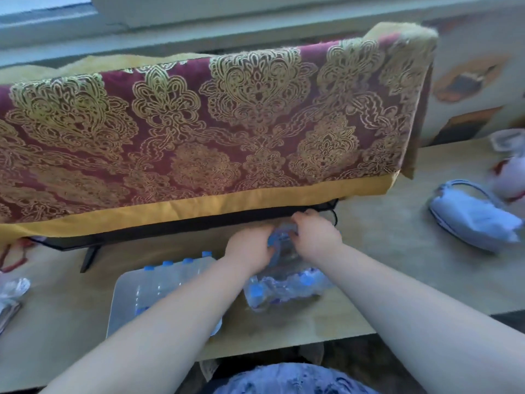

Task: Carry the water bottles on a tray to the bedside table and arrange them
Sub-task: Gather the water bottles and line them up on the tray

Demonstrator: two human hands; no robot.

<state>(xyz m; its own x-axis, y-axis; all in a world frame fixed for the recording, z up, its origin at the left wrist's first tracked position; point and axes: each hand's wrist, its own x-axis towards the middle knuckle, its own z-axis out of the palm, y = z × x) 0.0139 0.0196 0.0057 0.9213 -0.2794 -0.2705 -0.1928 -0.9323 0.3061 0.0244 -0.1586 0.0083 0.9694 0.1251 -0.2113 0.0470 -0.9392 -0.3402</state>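
Head view is showing us still loading: a row of clear plastic blue-capped water bottles [173, 277] is lying on the pale rectangular tray [119, 305] at left. Our left hand [250, 248] and right hand [315, 237] are together grasping another clear bottle [279, 244] above the torn shrink-wrapped pack [287, 288]. Carrying and arranging are remaining, we judge.

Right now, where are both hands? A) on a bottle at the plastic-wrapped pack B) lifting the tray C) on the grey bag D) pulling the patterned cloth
A: the left hand and right hand close around a bottle above the wrapped pack, while the tray with bottles sits to the left, untouched.
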